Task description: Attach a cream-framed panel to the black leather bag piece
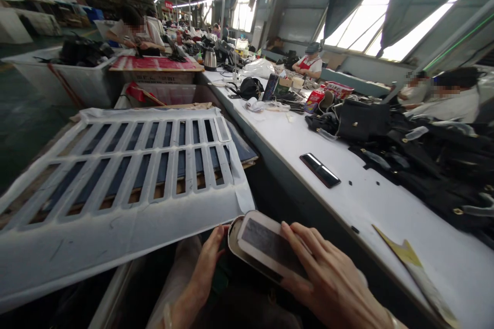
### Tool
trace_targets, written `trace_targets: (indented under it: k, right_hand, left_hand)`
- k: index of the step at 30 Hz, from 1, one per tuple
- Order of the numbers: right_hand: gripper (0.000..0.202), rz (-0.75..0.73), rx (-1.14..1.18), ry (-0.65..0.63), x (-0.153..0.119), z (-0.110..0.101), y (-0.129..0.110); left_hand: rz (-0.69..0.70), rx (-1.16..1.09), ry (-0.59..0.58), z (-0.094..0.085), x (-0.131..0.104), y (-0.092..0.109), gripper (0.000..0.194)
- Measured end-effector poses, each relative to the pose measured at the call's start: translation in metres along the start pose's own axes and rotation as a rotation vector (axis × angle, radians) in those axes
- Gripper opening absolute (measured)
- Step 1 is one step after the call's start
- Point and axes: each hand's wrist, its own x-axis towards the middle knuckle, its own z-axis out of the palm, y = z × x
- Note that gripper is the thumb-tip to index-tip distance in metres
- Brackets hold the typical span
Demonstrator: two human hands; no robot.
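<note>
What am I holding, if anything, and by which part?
A pale-rimmed piece with a dark panel: your left hand is at the rim of its rounded left end, your right hand across its right part.

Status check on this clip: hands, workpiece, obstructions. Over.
Right hand gripping rounded oblong piece, pale rim, dark centre. Left hand at its far-left end. White slotted plastic panel close beside left hand.

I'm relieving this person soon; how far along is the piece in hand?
Looks done: the pale panel carries its dark rectangle. In hand: the right hand holds that panel over the oblong case, left hand at its end. Perhaps left: alignment, since the panel sits askew to the case.
</note>
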Motion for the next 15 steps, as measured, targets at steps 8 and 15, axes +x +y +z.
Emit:
trace_targets:
  k: [8,15]
  right_hand:
    - [0.087,0.059,0.431,-0.443,0.023,-0.009,-0.004]
    - [0.055,0.036,0.362,-0.475,0.021,0.004,-0.003]
  left_hand:
    - [-0.188,-0.278,-0.125,0.009,0.003,-0.022,0.071]
    - [-0.213,-0.346,-0.158,0.012,0.006,-0.017,0.071]
